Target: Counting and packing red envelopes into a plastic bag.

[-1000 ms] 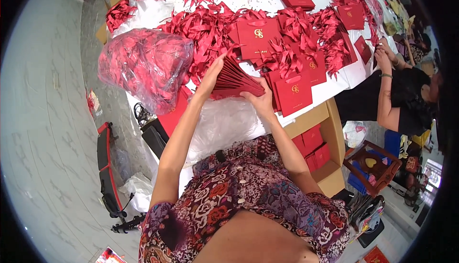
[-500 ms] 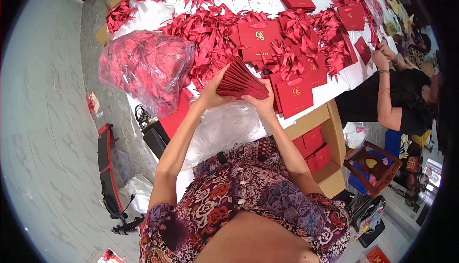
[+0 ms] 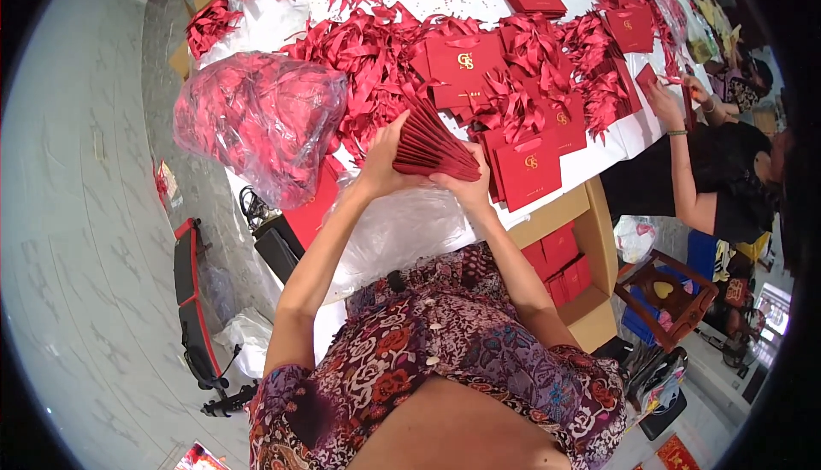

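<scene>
Between my hands I hold a fanned stack of flat red paper bags [image 3: 430,147], its many edges turned up toward me. My left hand [image 3: 383,162] clasps the stack's left side. At the lower right, my right hand [image 3: 467,186] grips the other end with its thumb across the edges. Beneath the stack lies a clear plastic sheet [image 3: 402,226]. Just beyond are a heap of red ribbons [image 3: 368,64] and red bags with gold print [image 3: 466,64]. More printed red bags [image 3: 528,166] lie right of my right hand.
A clear plastic bag of red ribbons [image 3: 256,119] sits at the left of the white table [image 3: 466,4]. An open cardboard box [image 3: 599,256] with red bags stands at the right. Farther right, a co-worker's hand [image 3: 665,104] is at a small red bag.
The stack in my hands has shifted slightly right and tilted, with both hands still around it. The co-worker's nearer hand has moved left to a small red bag.
</scene>
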A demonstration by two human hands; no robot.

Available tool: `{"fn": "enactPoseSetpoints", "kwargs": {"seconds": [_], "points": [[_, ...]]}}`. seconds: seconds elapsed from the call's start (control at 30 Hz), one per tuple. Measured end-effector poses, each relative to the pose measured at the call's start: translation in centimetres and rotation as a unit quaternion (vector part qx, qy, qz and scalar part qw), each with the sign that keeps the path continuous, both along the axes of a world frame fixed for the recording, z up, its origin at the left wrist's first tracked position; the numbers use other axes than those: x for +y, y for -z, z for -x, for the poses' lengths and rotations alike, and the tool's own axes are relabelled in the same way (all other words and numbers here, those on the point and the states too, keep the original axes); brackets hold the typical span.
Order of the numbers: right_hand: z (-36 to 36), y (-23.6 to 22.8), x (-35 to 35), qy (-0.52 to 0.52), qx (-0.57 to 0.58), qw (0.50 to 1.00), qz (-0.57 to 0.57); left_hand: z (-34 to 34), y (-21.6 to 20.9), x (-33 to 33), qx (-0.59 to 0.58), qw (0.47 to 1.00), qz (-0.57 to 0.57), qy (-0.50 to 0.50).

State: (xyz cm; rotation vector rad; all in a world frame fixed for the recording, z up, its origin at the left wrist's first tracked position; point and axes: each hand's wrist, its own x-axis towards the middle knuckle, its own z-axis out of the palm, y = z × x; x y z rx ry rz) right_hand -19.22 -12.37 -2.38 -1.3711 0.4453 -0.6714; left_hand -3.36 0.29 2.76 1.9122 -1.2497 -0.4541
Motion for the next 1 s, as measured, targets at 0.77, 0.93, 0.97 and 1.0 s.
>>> {"fn": "enactPoseSetpoints", "kwargs": {"seconds": [0.77, 0.93, 0.97, 1.0], "points": [[-0.1, 0.5, -0.3, 0.059, -0.015, 0.998, 0.013, -1.3, -0.3, -1.1, 0.199, 0.972, 0.118, 0.032], [-0.2, 1.0, -0.6, 0.025, -0.036, 0.999, 0.024, -1.2, -0.2, -1.4, 0.13, 0.988, 0.061, 0.064], [-0.2, 1.1, -0.6, 0.018, -0.06, 0.997, 0.038, -0.9, -0.2, -1.1, 0.167, 0.982, 0.062, 0.063], [-0.1, 0.6, -0.8, 0.02, -0.059, 0.997, 0.038, -0.7, -0.3, -1.1, 0.168, 0.982, 0.061, 0.066]]}}
